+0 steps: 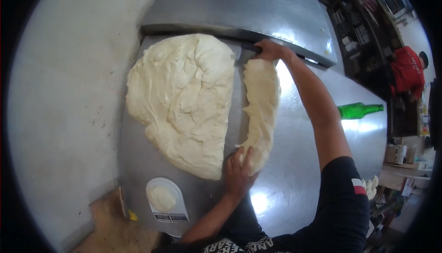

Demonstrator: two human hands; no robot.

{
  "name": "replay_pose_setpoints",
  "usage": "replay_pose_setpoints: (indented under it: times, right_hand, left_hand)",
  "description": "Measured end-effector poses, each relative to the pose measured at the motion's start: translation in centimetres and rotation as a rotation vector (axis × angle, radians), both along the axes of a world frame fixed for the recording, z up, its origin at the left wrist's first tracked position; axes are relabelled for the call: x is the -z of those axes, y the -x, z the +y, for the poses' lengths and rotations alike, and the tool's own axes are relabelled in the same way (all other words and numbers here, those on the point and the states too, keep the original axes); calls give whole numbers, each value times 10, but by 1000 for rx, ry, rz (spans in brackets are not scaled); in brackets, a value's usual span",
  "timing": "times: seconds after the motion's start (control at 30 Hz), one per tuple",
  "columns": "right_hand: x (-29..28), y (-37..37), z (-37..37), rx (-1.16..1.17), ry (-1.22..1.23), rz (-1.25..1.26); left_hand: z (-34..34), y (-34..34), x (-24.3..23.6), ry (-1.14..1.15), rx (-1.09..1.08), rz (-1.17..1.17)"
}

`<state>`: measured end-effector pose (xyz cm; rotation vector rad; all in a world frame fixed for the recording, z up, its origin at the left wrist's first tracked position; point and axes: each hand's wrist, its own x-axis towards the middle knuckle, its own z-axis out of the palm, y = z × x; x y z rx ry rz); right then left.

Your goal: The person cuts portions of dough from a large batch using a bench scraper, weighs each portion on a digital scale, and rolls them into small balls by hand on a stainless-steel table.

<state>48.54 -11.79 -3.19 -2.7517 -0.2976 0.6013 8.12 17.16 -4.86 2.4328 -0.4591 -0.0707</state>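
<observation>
A large slab of pale dough (184,101) lies on the steel table, its right side cut straight. Apart from it, to the right, runs a long dough strip (261,105) with a ragged left edge. My left hand (239,172) grips the strip's near end, fingers curled over it. At the far end, my right hand (270,50) is closed around the dark handle of what looks like a knife (251,48). Its pale blade points left toward the slab, and most of it is hard to make out.
A white kitchen scale (178,201) with a dough piece (161,198) on it stands at the near left. On the right of the steel table (299,179) lies a green bottle (360,110). A raised steel surface (239,4) borders the far side. Another person in red (407,72) is at far right.
</observation>
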Motion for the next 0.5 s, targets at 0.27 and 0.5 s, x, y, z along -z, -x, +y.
replay_pose_setpoints:
  times: [0.27,0.5]
  right_hand:
    - [40,110,-1,122,-208,559]
    - [-16,300,29,353,-748,787]
  left_hand:
    - [-1,3,-7,114,-38,19]
    - [21,37,19,569,-172,337]
